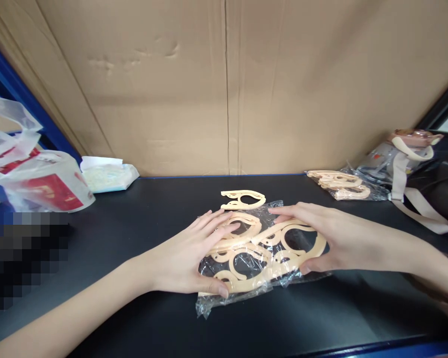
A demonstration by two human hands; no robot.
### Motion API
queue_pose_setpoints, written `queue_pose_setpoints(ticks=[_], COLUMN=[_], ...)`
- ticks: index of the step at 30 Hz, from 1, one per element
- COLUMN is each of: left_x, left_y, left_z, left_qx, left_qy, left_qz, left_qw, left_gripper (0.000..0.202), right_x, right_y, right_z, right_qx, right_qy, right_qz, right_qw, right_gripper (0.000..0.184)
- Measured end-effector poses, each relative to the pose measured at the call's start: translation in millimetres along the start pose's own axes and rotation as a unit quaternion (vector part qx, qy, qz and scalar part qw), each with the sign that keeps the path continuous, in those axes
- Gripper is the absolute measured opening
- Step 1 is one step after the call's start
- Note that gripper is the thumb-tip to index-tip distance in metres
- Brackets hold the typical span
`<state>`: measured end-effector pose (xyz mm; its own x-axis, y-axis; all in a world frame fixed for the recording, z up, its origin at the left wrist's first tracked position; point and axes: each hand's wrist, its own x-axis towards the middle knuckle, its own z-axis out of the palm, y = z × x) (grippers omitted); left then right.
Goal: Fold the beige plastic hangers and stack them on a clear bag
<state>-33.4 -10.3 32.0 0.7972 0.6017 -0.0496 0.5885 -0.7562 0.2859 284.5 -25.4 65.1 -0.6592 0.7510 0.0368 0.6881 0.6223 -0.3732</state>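
Note:
Cream folding hangers [246,284] in clear, crinkled plastic bags lie in front of me on a black tabletop. My left hand [188,251] rests across their left end, fingers spread on top and thumb along the near edge. Around the right end of the bagged hangers curls my right hand [321,236], its thumb on the near side and its fingers on the far side. Just beyond the bags, a loose cream folding hanger [254,194] lies folded on the table.
Another clear bag of cream hangers [338,183] lies at the back right, beside a clear bottle [381,158] with a beige strap [400,176]. At the left are a white-and-red plastic-wrapped roll [56,186] and a soft tissue pack [112,176]. A cardboard wall [164,99] closes the back.

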Motion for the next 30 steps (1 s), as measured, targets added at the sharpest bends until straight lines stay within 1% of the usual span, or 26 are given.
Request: queue_pose_setpoints(ticks=[3,5,7,9,12,15,17,20,23,25,27,30], left_x=[-0.4,-0.4,-0.4,-0.4,-0.4,-0.4,-0.5,-1.1,-1.4,-1.4,-1.3,-1.7], left_y=[0.1,0.3,0.6,0.9,1.4,2.4,3.1,3.1,1.9,1.5,2.1,4.3], left_z=[0.1,-0.2,-0.7,-1.0,-1.2,-1.3,-1.3,-0.7,0.4,0.7,0.5,-0.4], left_qx=[0.002,0.0,-0.001,-0.001,-0.002,-0.005,-0.006,-0.006,-0.003,-0.004,-0.005,-0.004], left_qy=[0.002,0.003,0.003,0.001,0.002,0.001,-0.003,-0.009,-0.003,0.003,0.008,0.01], left_qz=[0.003,0.006,0.006,0.005,0.002,-0.002,-0.007,-0.017,-0.01,-0.001,0.003,0.001], left_qw=[1.0,1.0,1.0,1.0,1.0,1.0,1.0,1.0,1.0,1.0,1.0,1.0], left_gripper=[0.101,0.1,0.099,0.097,0.097,0.097,0.097,0.097,0.098,0.098,0.096,0.093], right_x=[5.9,9.1,10.2,8.8,4.2,1.7,2.9,7.6,11.6,12.2,11.4,10.6], right_y=[-6.0,-8.1,-6.1,0.6,13.2,16.7,11.3,-3.0,-12.8,-12.4,-7.4,2.0], right_z=[7.0,10.5,11.7,10.8,7.5,5.0,4.9,8.7,14.9,16.9,15.8,11.4], right_qx=[0.023,0.046,0.071,0.087,0.071,0.045,0.051,0.055,-0.005,-0.024,0.009,0.093], right_qy=[-0.012,-0.041,-0.071,-0.087,-0.09,-0.086,-0.083,-0.065,-0.027,-0.016,-0.027,-0.069], right_qz=[-0.007,0.003,0.01,0.0,-0.011,-0.004,0.0,0.005,0.001,0.001,0.002,-0.003], right_qw=[1.0,0.998,0.995,0.992,0.993,0.995,0.995,0.996,1.0,1.0,1.0,0.993], right_gripper=[0.084,0.086,0.091,0.097,0.103,0.099,0.099,0.103,0.099,0.097,0.095,0.088])
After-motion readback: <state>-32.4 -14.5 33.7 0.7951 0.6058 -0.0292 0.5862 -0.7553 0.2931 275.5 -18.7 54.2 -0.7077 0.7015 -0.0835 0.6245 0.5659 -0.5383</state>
